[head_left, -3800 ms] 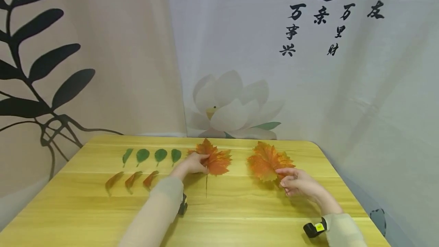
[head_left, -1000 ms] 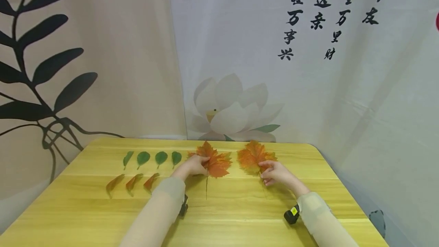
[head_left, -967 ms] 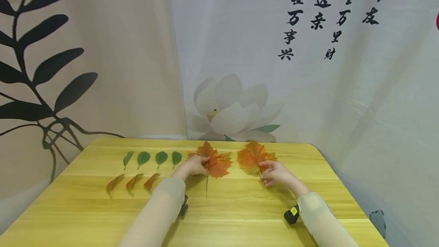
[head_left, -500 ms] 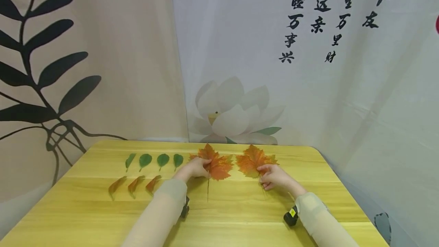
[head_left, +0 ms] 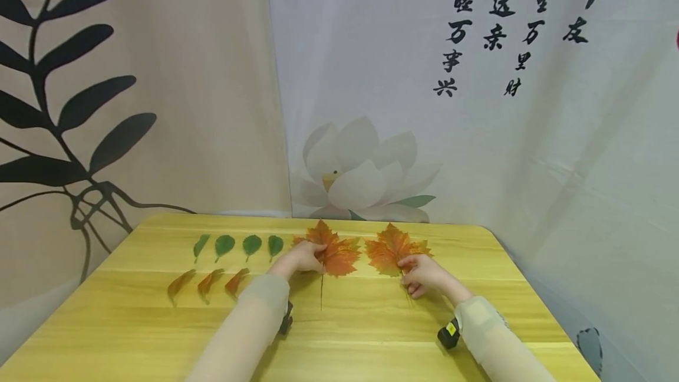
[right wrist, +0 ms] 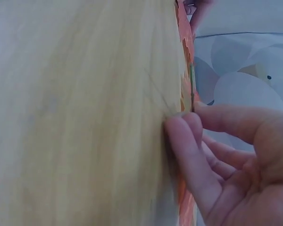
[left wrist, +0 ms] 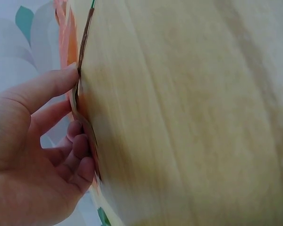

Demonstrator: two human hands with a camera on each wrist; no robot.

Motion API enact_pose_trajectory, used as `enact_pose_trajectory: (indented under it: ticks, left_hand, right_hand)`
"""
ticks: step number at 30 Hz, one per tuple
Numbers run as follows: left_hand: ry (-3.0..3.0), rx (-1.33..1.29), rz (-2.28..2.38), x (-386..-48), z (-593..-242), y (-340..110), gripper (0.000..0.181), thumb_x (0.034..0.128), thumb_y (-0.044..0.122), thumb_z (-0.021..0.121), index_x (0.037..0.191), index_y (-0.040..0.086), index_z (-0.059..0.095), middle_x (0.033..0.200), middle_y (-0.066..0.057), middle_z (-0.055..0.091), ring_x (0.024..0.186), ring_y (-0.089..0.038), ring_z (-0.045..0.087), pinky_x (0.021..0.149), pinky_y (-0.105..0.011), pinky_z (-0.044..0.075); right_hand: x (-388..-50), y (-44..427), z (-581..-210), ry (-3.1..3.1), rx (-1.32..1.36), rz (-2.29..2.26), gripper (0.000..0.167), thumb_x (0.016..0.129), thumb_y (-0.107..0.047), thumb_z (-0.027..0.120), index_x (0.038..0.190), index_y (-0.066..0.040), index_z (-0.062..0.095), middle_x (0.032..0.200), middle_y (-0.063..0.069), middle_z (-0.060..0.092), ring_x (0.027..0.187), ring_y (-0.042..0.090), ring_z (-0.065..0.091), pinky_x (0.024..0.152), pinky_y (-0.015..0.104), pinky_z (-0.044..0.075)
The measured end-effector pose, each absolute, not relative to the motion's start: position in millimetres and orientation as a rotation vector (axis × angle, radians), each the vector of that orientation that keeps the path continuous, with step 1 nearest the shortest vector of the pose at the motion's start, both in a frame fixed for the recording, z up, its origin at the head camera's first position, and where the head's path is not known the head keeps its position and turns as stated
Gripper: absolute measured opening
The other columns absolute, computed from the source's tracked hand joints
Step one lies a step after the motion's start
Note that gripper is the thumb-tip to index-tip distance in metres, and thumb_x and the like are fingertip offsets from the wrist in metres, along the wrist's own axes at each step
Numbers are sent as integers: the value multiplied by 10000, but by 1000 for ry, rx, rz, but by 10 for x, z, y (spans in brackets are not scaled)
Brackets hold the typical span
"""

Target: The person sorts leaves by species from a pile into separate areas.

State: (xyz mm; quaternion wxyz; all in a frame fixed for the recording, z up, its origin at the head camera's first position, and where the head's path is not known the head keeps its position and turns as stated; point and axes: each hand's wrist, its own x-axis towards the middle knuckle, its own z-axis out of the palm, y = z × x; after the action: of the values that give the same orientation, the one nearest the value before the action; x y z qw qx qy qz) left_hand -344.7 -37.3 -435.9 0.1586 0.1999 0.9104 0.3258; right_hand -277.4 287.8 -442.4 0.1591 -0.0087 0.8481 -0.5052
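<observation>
Two orange artificial maple leaves lie side by side near the back of the wooden table in the head view. My left hand (head_left: 305, 256) holds the left maple leaf (head_left: 340, 255) near the base of its stem, which points toward me. In the left wrist view, the thumb (left wrist: 61, 84) is against the stem (left wrist: 86, 35) and the other fingers curl at the leaf's edge. On the right, my right hand (head_left: 424, 273) pinches the other maple leaf (head_left: 389, 247) by its stem, as the right wrist view shows. Fingers partly hide both leaf bases.
Left of the hands, several small green leaves (head_left: 251, 244) form a row on the table (head_left: 339, 352). Nearer me lie three reddish-brown leaves (head_left: 210, 286), the rightmost close to my left sleeve (head_left: 249, 323). A printed curtain (head_left: 212, 105) hangs behind the table's far edge.
Since the oldest frame, my right hand has brought its maple leaf leftward, closer to the other one, and turned it more upright. My left hand keeps its place. The last half second shows hardly any movement.
</observation>
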Motion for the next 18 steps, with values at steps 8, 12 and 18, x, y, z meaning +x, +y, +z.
enact_pose_trajectory:
  ticks: [8, 12, 18]
  left_hand:
    - [2615, 543, 911, -3435, -4333, -367, 744, 769, 113, 799, 1428, 30, 466, 1454, -223, 416, 1348, -381, 356, 1062, -491, 355]
    - [2636, 532, 894, -3423, -4315, -354, 744, 752, 110, 808, 1414, 16, 481, 1440, -208, 442, 1331, -384, 381, 1054, -497, 364]
    - [2662, 555, 890, -3455, -4247, -344, 695, 774, 123, 796, 1392, 3, 503, 1400, -179, 498, 1298, -362, 430, 1038, -478, 387]
  right_hand:
    - [-2774, 2851, -4399, 2504, 19, -1348, 475, 852, 1, 681, 1301, 47, 532, 669, 129, 601, 511, 175, 562, 517, 354, 559]
    - [-2781, 2838, -4386, 2552, 9, -1295, 458, 848, -5, 692, 1281, 38, 550, 670, 130, 606, 513, 184, 574, 512, 353, 558]
    - [-2818, 2886, -4345, 2570, -27, -1285, 454, 842, -9, 686, 1273, 49, 555, 743, 122, 632, 524, 189, 577, 515, 356, 558]
